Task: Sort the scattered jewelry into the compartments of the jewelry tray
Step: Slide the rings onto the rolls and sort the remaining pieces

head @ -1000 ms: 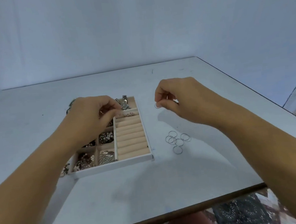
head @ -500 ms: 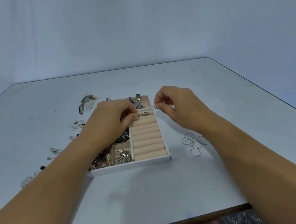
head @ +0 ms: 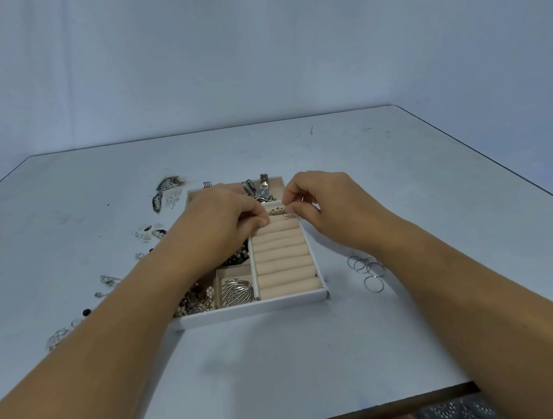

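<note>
Both hands now closer together over tray's [head: 254,307] far end: right hand [head: 328,201] pinches a thin ring [head: 288,213] above the top ring rolls [head: 283,259], left hand [head: 225,217] w/ fingers curled shut beside it, can't tell on what. Spare rings [head: 367,268] lie just right of tray; loose jewelry [head: 113,282] near tabletop's [head: 400,177] left edge

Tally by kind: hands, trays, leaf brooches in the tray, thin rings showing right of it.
Hands: 2, left hand and right hand
Tray: 1
Leaf brooch: 1
Thin rings: 4 showing; the forearm may hide more
Total: 8
</note>
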Tool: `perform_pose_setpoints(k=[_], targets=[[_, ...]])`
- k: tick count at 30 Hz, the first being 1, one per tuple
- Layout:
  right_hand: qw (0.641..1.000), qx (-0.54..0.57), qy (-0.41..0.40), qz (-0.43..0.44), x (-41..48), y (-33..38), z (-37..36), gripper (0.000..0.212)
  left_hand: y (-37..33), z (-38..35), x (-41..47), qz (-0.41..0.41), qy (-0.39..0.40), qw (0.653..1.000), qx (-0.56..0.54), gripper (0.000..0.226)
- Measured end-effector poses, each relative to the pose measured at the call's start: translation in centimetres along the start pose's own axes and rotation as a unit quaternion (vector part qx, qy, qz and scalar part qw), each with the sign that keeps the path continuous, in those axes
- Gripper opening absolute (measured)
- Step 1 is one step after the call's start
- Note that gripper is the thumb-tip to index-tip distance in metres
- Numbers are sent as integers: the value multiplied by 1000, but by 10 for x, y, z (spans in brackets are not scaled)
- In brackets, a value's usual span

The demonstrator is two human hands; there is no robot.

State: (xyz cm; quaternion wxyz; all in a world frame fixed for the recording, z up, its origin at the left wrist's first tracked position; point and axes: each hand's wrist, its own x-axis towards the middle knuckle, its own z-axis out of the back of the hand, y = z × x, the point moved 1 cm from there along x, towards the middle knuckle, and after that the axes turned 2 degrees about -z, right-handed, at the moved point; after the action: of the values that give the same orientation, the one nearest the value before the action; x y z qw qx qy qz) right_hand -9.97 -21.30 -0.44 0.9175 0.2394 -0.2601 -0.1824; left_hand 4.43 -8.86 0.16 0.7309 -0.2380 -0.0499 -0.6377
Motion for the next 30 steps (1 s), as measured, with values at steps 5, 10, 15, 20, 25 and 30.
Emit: perform_pose_setpoints(k=[5, 10, 15, 20, 25, 30], targets=[[1000, -12, 7, 3, 2, 2, -3, 5, 5, 9, -11, 12, -6, 999, -34, 15], [1000, -15, 2, 15, 2, 3, -3, 5, 11, 32, -29, 63, 113, 992, 1, 83], [1000, -15, 4, 26, 5, 3, -4, 5, 10, 25, -50, 40, 163, 986, 7, 101], [999, -22, 17, 30, 5, 3, -6, 3, 12, 16, -61, 67, 140, 988, 2, 105], [998, -38, 24, 38, 4, 2, -7, 3, 13, 15, -61, 60, 136, 989, 9, 102], [996, -70, 43, 37, 8, 3, -8, 9, 13, 15, -62, 68, 139, 988, 2, 101]])
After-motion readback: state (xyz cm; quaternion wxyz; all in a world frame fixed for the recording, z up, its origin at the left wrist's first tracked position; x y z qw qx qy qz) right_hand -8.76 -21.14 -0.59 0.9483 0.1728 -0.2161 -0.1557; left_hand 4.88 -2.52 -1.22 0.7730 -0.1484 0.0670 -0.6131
